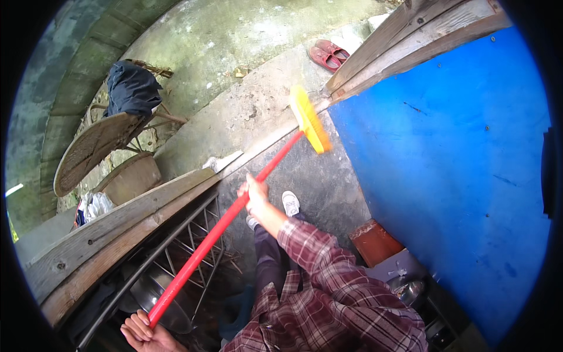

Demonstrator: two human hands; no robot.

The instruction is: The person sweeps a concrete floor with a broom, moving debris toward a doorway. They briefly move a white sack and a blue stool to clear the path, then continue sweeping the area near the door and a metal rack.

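A broom with a long red handle (211,240) slants across the view from lower left to upper middle. Its yellow head (303,115) is over the doorway threshold (264,149), bristles towards the blue panel and slightly blurred. I cannot tell whether the bristles touch the floor. My right hand (256,193) is wrapped around the handle below the head. Around the handle's far end, at the lower left, is my left hand (147,332). Both grip the same red pole.
A blue door panel (440,154) stands at the right beside a wooden post (409,39). Red shoes (329,56) lie outside. A metal rack (189,251) with basins is at lower left. Past the wooden frame (123,229) stands a chair (96,145) with dark cloth. A reddish box (374,243) sits right.
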